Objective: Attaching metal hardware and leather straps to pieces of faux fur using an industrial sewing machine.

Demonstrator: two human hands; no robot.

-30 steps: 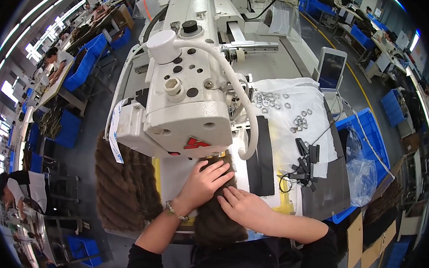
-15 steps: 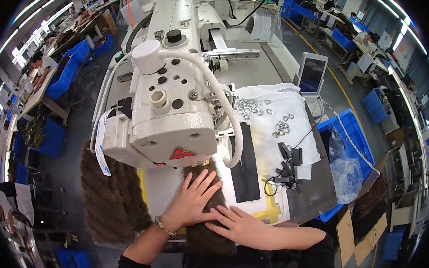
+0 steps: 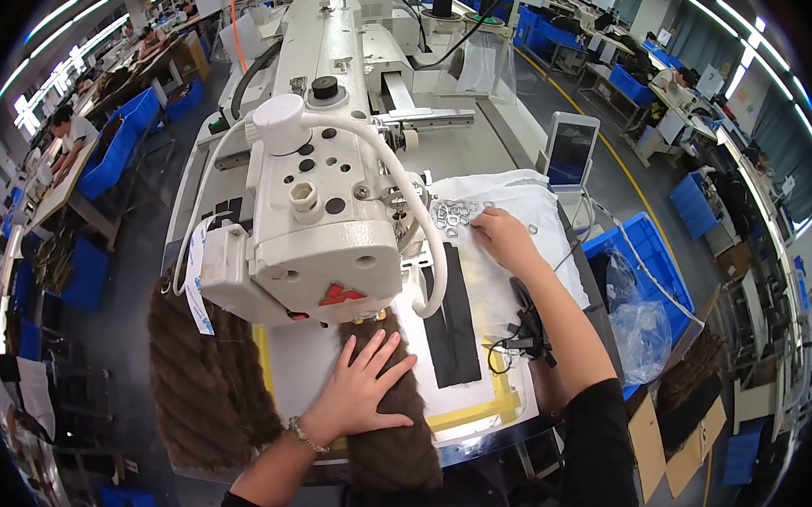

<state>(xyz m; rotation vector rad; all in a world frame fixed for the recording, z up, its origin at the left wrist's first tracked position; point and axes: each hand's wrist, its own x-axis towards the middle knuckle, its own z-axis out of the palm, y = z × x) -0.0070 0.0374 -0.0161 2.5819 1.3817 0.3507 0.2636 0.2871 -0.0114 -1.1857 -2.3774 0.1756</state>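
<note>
Fingers [image 3: 370, 351] of the left hand [image 3: 346, 399] spread wide over a brown fur strip [image 3: 393, 457], its far end beneath the white sewing machine head [image 3: 327, 249]. The right hand [image 3: 507, 238] curls its fingertips down at loose metal D-rings [image 3: 452, 216] on white cloth [image 3: 541, 206]; whether it pinches one, I cannot tell. The fur looks soft, limp and apt to creep, best held under a flat palm; the rings, probably light, hard and slick, suit an edge pinch. Beside the fur lies black fabric [image 3: 454, 331].
</note>
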